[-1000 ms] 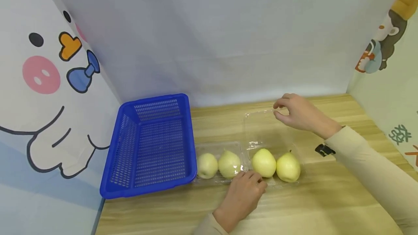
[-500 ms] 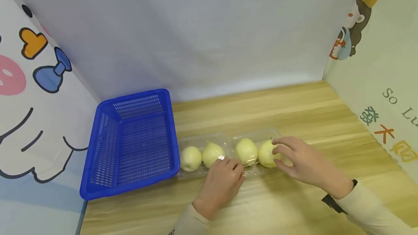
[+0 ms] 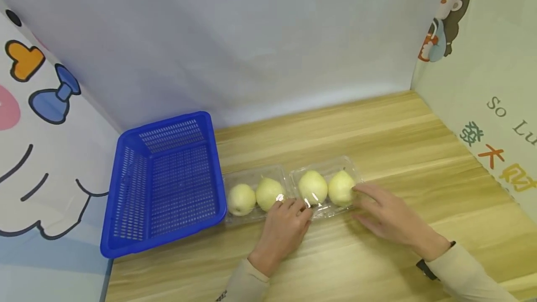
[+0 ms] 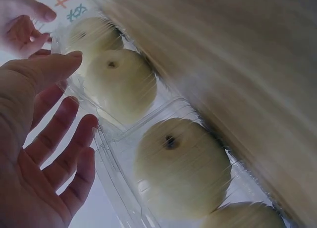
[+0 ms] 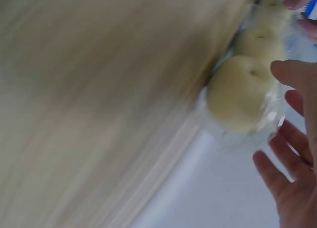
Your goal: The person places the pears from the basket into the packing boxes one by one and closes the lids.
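Two clear plastic boxes lie side by side on the table. The right box (image 3: 330, 210) holds two yellow-green pears (image 3: 313, 188) under its lowered lid; the left box (image 3: 251, 174) also holds two pears (image 3: 241, 199). My left hand (image 3: 280, 233) touches the front edge where the boxes meet, its fingers loosely bent. At the right box's right end, the fingertips of my right hand (image 3: 390, 220) touch the plastic beside the outer pear. In the left wrist view, thumb and fingers of the left hand (image 4: 44, 124) stand apart. The right hand (image 5: 297, 134) has its fingers spread in the right wrist view.
A blue plastic basket (image 3: 216, 167) stands left of the boxes, close against the left one. Wooden tabletop (image 3: 369, 134) surrounds them. A pale curtain (image 3: 268, 50) hangs behind, and printed panels (image 3: 495, 73) flank the table.
The right hand has come down from the raised lid to the right box's right end, and the lid has swung down over the pears. The left hand stays at the front edge.
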`<state>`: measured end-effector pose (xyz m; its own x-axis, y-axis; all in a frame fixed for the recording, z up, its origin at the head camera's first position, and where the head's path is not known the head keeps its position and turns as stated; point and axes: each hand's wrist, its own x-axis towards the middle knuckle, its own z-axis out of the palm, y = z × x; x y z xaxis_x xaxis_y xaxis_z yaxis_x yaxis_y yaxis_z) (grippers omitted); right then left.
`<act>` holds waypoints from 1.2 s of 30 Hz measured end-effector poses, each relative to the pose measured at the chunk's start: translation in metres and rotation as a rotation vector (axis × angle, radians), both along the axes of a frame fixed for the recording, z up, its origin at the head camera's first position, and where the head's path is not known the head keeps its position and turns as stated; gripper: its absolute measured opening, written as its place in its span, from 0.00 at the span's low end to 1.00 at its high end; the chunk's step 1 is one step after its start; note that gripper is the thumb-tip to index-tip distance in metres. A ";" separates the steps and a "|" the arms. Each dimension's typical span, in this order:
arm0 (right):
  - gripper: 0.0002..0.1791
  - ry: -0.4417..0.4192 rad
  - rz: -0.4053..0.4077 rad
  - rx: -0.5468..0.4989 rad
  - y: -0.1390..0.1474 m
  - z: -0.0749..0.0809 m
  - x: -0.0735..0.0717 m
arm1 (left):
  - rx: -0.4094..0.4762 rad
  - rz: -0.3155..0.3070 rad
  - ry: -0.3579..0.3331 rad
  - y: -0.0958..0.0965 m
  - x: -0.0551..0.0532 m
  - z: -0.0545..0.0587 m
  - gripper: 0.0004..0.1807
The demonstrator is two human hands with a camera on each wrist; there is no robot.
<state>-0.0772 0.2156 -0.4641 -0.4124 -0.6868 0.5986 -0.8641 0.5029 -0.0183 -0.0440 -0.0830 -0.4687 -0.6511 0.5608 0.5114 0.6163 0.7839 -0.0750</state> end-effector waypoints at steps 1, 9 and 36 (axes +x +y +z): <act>0.23 0.012 -0.008 0.002 0.002 -0.002 0.001 | 0.001 0.004 0.006 -0.001 0.001 0.000 0.10; 0.30 0.126 -0.090 0.067 0.009 -0.002 0.008 | 0.019 0.030 0.090 -0.006 0.007 0.002 0.07; 0.29 0.224 -0.069 0.065 -0.005 0.001 0.018 | 0.018 0.052 0.075 -0.014 0.030 0.009 0.08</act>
